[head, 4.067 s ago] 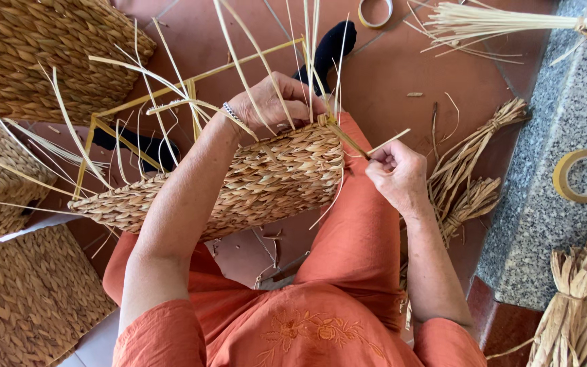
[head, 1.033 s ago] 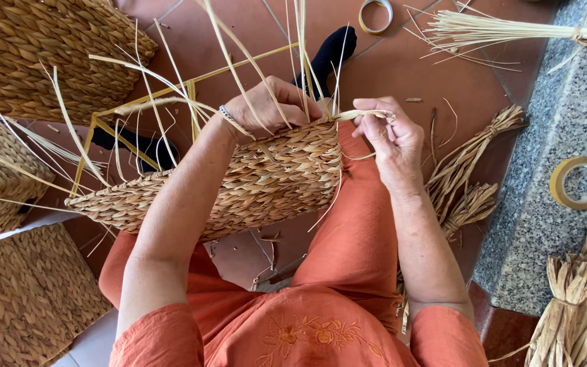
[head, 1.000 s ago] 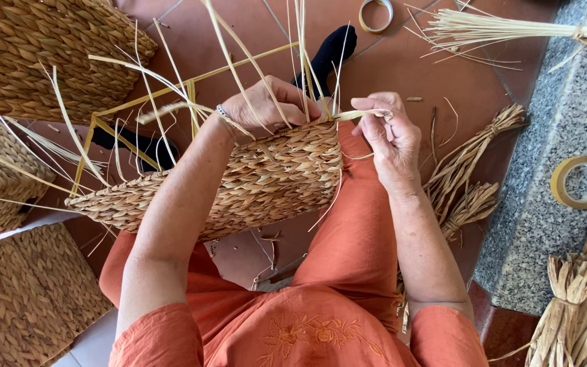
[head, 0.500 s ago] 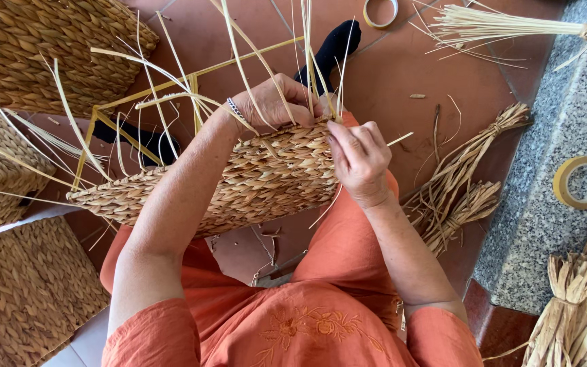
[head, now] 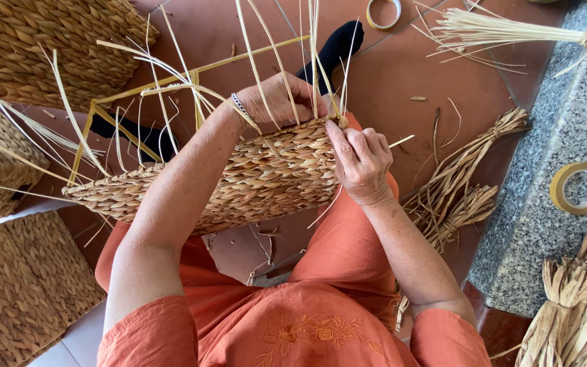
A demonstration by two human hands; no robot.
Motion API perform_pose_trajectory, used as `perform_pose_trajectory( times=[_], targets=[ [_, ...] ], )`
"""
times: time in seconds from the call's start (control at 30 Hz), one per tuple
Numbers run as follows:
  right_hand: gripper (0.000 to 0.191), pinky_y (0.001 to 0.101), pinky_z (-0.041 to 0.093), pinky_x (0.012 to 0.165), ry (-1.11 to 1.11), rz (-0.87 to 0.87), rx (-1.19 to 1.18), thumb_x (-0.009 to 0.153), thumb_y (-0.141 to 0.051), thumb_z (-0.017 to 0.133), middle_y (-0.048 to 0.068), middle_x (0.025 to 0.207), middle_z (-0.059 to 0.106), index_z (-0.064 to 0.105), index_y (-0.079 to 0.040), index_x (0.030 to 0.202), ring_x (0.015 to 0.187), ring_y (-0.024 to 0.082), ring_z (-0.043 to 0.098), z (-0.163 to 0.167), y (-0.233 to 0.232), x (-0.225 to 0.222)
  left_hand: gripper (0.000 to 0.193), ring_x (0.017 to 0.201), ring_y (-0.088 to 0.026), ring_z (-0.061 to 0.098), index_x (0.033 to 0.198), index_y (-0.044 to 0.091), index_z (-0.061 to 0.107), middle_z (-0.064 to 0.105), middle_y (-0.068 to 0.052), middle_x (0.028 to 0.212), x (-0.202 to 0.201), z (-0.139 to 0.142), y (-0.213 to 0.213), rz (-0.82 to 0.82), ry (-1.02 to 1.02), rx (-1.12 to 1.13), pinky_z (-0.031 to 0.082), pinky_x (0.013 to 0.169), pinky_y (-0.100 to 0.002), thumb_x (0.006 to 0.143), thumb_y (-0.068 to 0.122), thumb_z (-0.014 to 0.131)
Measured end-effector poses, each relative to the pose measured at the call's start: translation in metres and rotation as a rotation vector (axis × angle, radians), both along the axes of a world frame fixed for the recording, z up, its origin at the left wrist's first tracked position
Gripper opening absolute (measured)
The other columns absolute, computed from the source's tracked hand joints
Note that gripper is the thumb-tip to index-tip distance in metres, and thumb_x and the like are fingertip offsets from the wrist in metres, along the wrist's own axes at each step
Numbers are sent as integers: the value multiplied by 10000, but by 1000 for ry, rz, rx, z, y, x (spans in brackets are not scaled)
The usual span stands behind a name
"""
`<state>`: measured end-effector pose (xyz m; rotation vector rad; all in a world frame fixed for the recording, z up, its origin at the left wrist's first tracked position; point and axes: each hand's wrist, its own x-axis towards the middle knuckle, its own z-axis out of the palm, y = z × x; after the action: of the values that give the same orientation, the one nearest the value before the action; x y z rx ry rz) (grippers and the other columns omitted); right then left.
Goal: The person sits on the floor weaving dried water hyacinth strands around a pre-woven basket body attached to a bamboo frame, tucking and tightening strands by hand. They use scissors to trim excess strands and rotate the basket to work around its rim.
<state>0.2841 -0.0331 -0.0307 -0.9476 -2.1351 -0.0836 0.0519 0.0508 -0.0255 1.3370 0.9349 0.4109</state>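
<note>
Your half-woven basket [head: 253, 180] lies across your lap. Your right grip [head: 361, 163] closes on its upper corner, fingers pressing the weave; your left grip [head: 283, 98] curls over the top rim among upright straw strands [head: 310, 61]. Beyond lie two tape rolls [head: 581, 188] and three straw bundles [head: 463, 194].

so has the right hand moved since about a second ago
Yes. The right hand has shifted left and down onto the woven basket corner, further from the straw bundle.
</note>
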Motion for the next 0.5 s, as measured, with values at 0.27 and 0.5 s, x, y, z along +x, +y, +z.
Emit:
perform_pose_trajectory(
  times=[0.27,0.5],
  targets=[
    [400,351,486,727,-25,1,-7,891,32,735,17,981,552,732,-64,1279,832,197,543,-6,2,-1,188,783,-28,647,1035,71,797,755,25,859,-1,-11,5,-28,3,20,576,708,-226,870,35,716],
    [343,375,463,741,-104,-7,-101,894,-9,751,75,954,509,699,-36,1232,840,228,541,5,2,-2,218,666,-55,603,1076,84,812,745,5,800,3,-19,10,-23,59,-41,497,586,-249,877,56,728]
  ],
)
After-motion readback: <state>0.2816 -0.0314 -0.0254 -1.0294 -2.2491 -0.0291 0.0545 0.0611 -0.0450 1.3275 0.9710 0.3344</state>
